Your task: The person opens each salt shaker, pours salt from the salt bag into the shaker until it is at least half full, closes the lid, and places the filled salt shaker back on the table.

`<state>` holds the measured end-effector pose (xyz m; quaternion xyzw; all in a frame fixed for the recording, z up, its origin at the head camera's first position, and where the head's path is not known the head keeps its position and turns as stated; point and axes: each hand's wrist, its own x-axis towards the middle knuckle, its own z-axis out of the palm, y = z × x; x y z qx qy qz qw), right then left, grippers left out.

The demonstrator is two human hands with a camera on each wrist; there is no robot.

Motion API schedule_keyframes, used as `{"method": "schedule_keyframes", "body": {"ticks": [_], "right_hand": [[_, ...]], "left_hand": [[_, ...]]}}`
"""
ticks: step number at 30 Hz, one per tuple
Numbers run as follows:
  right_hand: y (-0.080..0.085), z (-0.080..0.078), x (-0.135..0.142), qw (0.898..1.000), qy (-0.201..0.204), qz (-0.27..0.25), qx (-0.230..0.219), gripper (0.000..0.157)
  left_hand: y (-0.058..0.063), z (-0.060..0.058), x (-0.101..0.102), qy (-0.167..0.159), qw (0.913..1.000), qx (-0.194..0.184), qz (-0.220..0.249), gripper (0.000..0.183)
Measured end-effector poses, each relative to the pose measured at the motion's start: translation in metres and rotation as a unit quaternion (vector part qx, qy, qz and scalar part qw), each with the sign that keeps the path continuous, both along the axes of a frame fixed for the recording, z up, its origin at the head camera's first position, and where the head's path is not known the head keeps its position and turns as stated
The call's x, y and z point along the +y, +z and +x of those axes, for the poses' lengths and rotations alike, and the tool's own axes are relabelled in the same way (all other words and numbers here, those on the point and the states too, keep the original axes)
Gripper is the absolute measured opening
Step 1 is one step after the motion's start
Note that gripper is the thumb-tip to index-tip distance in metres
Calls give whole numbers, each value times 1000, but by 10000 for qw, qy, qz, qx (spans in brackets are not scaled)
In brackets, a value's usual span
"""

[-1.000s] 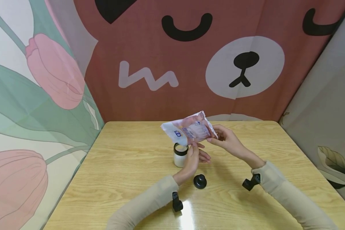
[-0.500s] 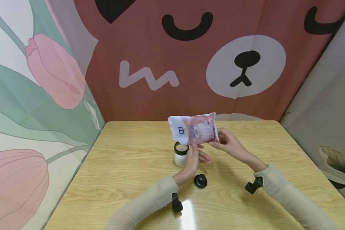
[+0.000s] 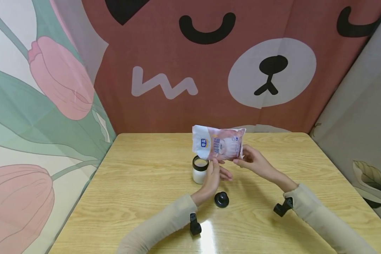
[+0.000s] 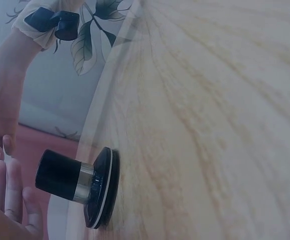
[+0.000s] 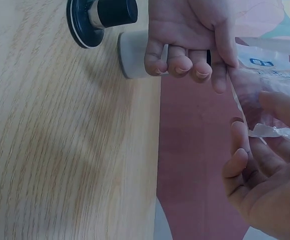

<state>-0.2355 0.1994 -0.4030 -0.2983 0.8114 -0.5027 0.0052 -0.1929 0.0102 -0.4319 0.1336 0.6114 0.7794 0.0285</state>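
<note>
A pink and white bag of salt (image 3: 220, 143) is held up over the table, its printed front facing me. My right hand (image 3: 255, 163) grips its right end, with the thumb in front and the fingers behind. My left hand (image 3: 212, 178) pinches the lower edge near the middle, and its other fingers stretch out below. Behind the left hand stands a white jar (image 3: 198, 176) with a black collar, its top uncovered and partly overlapped by the bag. A black knobbed lid (image 3: 221, 200) lies nearer me; the left wrist view shows the lid (image 4: 59, 175) with a silver band.
The wood-grain table (image 3: 139, 197) reaches back to a bear-print curtain (image 3: 165, 116). Flower-print cloths hang along the left and right sides. A small black camera sits on each sleeve cuff.
The bag has swung clockwise from a slant to nearly level and shifted right. My right hand has moved slightly right and down with it; the left hand has barely moved.
</note>
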Motion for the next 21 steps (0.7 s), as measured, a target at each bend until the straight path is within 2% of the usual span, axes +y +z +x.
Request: {"method": "schedule_keyframes", "body": {"ticks": [9,15,21], "right_hand": [[-2,3,2,9998,130,-33,-132,36],[8,14,-3,9994,209,-222,-186,34],[11,19,-1,9994,228,-132,-218,30]], "left_hand": [[-1,0,-1,-58,10000,34,-63,45],[-1,0,-1,-64,9999,92,-114,50],[-13,-7,2,-47,10000,-38,-11,48]]}}
